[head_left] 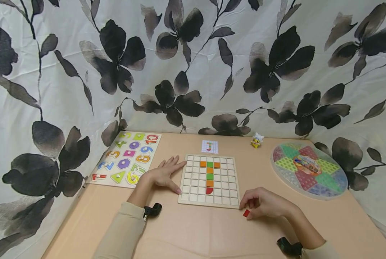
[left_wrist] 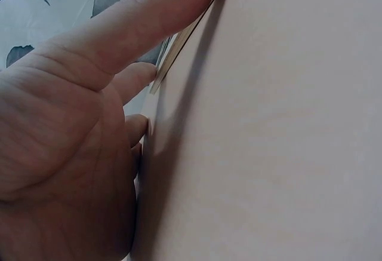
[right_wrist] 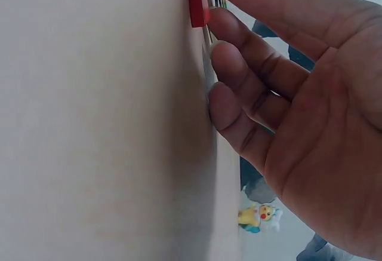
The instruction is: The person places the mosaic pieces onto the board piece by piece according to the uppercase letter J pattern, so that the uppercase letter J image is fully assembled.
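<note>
A white gridded board lies on the table, with orange and green square tiles and a red rounded tile set in a T-like shape. My left hand is spread at the board's left edge, thumb near its lower left corner. In the left wrist view, the left thumb reaches the board's edge. Off the board's lower right corner, my right hand pinches a small red tile close to the table. The right wrist view shows this red tile at the fingertips.
Behind the board lies a small pattern card. A number-and-shape puzzle board is at the left, a round colourful game board at the right. A small yellow figurine stands at the back. Floral cloth hangs behind the table.
</note>
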Action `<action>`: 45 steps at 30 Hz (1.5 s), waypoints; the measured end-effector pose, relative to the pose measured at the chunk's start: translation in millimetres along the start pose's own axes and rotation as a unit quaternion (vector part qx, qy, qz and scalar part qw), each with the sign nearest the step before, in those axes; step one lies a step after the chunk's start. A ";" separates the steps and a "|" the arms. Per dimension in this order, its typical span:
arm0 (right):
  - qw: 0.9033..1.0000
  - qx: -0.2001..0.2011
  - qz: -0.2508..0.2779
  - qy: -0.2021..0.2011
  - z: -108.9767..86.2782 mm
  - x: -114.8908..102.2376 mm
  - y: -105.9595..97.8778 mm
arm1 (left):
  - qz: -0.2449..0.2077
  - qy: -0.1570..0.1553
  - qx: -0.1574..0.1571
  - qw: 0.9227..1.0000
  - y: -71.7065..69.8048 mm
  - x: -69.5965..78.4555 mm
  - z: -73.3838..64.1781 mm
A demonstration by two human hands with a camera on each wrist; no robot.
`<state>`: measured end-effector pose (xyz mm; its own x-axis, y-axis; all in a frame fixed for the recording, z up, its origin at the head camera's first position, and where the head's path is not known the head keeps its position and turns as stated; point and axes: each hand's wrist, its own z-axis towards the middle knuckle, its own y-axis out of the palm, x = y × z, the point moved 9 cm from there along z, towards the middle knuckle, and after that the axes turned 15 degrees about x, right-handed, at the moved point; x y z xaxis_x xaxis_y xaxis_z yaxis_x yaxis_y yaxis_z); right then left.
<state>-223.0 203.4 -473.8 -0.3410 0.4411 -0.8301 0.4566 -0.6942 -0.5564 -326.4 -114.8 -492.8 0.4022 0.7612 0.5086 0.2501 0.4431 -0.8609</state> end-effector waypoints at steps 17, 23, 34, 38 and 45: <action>1.000 0.007 0.004 0.004 -2.5 2.3 -1.9 | -0.004 -0.001 0.001 1.000 -1.4 1.0 0.5; 1.000 0.014 -0.010 0.011 -3.3 3.1 -4.6 | -0.006 -0.004 0.001 1.000 -2.2 0.7 1.1; 0.998 0.027 -0.025 0.047 -2.9 10.0 -9.0 | -0.010 -0.006 -0.001 1.000 -3.0 1.5 1.3; 0.998 0.029 -0.030 0.043 -2.4 10.3 -9.3 | -0.011 -0.006 0.000 1.000 -2.7 1.0 1.7; 0.998 0.026 -0.036 0.047 -2.1 10.9 -8.8 | -0.013 -0.007 0.001 1.000 -2.0 0.6 1.5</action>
<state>-229.0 215.5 -478.1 -0.2909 0.5409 -0.7892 0.3901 -0.6861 -0.6141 -328.0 -114.6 -490.8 0.3832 0.7557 0.5311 0.2588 0.4642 -0.8471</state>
